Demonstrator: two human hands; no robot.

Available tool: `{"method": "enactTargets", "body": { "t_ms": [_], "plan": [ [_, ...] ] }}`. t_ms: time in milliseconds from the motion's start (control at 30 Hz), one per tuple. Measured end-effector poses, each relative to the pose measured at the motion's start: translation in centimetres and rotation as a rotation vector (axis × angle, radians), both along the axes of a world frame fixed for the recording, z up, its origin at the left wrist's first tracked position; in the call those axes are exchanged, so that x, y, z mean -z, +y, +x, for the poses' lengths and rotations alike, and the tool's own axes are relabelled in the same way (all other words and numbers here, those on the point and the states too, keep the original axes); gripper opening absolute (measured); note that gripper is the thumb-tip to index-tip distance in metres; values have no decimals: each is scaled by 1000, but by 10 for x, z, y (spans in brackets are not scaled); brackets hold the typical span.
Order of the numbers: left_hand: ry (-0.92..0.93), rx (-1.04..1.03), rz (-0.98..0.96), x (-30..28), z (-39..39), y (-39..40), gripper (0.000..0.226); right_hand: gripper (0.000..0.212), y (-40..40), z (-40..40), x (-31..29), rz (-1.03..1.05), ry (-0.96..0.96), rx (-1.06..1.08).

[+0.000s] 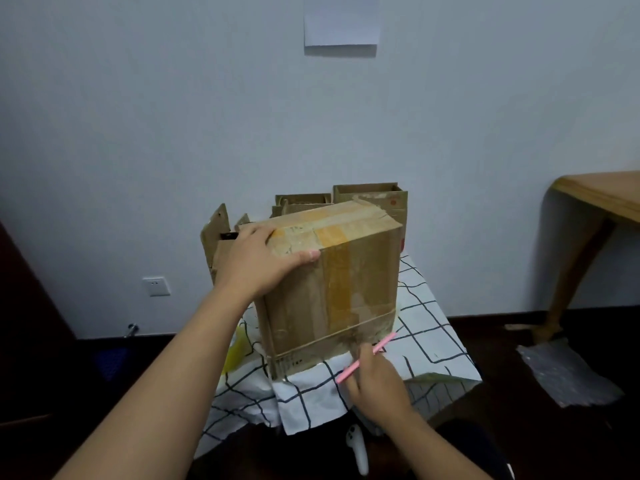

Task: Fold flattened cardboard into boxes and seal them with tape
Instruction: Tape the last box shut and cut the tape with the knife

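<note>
Closest to us there's a white controller-looking thing down by our lap, though it's too dim there to say for sure what it is. Just above that our right hand is curled around a slim pink tool, probably a small cutter or a pen. We've got it pinched in the fingers, angled up to the right, with its far end right at the lower taped edge of the cardboard box.

Our left arm reaches in from the lower left, wrist bent. The left hand lies flat over the box's top near corner, fingers straight and spread, with the fingertips lying over the top edge by the yellowish tape strip. So that hand is pressing, not clamping.

The box stands upright on a small table covered with a white cloth with a black grid pattern. Something yellow peeks out at its left.

Behind it stand more open cardboard boxes, flaps up. Further right is a wooden table, and a white sheet hangs on the wall.
</note>
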State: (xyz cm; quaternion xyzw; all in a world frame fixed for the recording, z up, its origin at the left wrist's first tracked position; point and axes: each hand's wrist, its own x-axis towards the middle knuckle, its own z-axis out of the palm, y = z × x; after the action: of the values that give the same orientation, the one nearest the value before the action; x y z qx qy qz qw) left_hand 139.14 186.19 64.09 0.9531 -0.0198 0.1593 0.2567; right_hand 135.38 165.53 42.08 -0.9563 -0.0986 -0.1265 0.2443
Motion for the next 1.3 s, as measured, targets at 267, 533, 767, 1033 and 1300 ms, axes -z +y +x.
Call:
{"method": "enactTargets", "body": {
  "t_ms": [267,533,767,1033,1300],
  "plan": [
    [-36,-51,-39,12,7,-1,104,34,-3,0,25,-140,98,17],
    [-211,-77,-127,-39,9,17,101,36,-5,0,6,-173,161,80],
    [-294,-21,-120,-59,2,11,100,12,-23,6,-38,197,42,201],
    [-324,159,-15,-41,-9,-20,110,32,-76,30,-184,1199,-452,441],
    [-385,419,-170,17,18,-53,94,42,-101,28,-237,813,-300,400]
  ]
}}
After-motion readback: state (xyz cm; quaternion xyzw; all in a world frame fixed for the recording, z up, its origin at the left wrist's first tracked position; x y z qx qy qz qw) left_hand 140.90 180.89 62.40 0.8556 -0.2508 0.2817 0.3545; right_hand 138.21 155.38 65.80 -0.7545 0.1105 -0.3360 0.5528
